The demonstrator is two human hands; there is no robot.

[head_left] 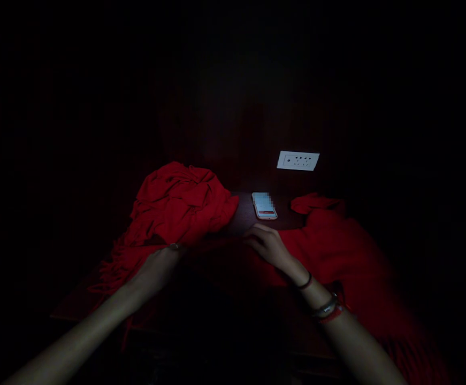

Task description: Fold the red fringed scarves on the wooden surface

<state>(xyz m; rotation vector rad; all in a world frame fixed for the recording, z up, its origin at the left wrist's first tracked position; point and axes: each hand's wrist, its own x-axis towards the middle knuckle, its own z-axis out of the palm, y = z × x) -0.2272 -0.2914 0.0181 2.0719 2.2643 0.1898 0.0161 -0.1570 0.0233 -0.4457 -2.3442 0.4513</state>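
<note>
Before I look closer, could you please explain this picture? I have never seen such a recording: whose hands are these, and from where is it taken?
There is no machine here: these are a person's two bare hands, seen by a camera worn on the head, looking forward and down. The left hand is at a bunched red cloth with fringe; the right hand is beside a flatter red cloth. It is too dark to tell whether either hand grips, or whether this is all one cloth. Between the two red areas, a phone, its screen lit, lies on the dark tabletop. Behind is a white socket plate.
</note>
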